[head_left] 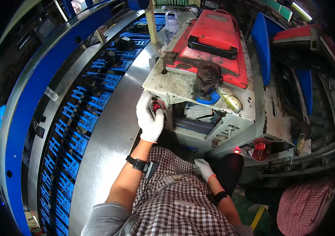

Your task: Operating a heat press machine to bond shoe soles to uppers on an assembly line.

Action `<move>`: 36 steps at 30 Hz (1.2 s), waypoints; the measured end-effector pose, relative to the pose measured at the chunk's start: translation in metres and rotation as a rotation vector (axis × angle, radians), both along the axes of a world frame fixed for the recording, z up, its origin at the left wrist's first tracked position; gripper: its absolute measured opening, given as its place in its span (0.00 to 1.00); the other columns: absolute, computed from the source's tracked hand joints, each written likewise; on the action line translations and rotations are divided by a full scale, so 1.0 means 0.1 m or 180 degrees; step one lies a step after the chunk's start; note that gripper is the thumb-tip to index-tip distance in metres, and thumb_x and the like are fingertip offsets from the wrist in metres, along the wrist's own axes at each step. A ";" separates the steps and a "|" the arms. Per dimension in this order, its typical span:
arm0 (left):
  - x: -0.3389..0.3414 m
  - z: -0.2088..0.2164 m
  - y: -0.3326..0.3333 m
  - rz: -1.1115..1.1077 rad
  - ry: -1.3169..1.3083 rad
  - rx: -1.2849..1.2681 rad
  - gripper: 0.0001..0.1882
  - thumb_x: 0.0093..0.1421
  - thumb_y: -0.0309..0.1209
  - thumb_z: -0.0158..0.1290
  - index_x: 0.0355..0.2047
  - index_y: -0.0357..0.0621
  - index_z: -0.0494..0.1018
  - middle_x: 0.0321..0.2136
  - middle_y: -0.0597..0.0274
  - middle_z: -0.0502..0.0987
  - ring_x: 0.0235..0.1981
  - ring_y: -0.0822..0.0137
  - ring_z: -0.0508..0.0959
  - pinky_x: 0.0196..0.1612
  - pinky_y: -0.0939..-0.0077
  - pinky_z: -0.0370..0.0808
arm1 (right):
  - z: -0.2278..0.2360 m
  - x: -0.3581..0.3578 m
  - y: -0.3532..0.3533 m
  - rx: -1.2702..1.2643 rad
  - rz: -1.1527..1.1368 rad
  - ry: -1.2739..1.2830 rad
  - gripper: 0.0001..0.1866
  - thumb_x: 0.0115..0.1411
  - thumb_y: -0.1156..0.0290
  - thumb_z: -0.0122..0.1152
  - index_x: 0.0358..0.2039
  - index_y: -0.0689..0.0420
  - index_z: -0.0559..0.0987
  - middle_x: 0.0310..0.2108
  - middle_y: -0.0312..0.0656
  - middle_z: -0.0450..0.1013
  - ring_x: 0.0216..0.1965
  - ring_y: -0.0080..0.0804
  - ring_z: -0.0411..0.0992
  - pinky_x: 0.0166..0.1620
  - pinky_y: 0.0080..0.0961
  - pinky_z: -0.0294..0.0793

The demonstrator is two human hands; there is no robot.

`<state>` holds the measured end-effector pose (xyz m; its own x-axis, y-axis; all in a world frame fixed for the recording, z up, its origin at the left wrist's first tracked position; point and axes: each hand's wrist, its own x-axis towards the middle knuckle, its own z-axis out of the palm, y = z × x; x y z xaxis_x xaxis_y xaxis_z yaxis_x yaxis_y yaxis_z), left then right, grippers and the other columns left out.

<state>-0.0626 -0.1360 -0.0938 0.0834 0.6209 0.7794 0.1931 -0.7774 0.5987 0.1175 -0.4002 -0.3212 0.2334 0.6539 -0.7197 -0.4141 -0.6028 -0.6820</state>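
Note:
My left hand (150, 120), in a white glove, is at the front left corner of a cream-coloured machine (157, 84). Its thumb and fingers curl round a red rotary knob (156, 106), which shows between them. In a white glove as well, my right hand (204, 169) lies on the checked apron (175, 185) over my lap, holding nothing that I can see; its fingertips are partly hidden. Beside the left hand, an open compartment (191, 126) in the machine front contains crumpled white gloves (198, 113).
A conveyor (83, 114) with blue slats and dark parts runs along my left, bordered by a metal ledge (108, 129). The machine carries a red cover (214, 39), a dark clamp (208, 76) and a wrapped bundle (230, 99). A purple bottle (171, 25) stands behind. Someone in checked cloth (303, 204) is at right.

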 end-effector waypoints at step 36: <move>0.31 0.83 0.52 0.0118 0.0574 0.0671 0.11 0.54 0.17 0.47 0.32 0.40 0.79 0.33 0.50 0.82 0.36 0.49 0.81 0.45 0.62 0.76 | -0.10 -0.03 0.00 0.0041 0.0002 -0.0038 0.23 0.72 0.56 0.61 0.60 0.58 0.75 0.45 0.44 0.80 0.40 0.36 0.79 0.40 0.34 0.79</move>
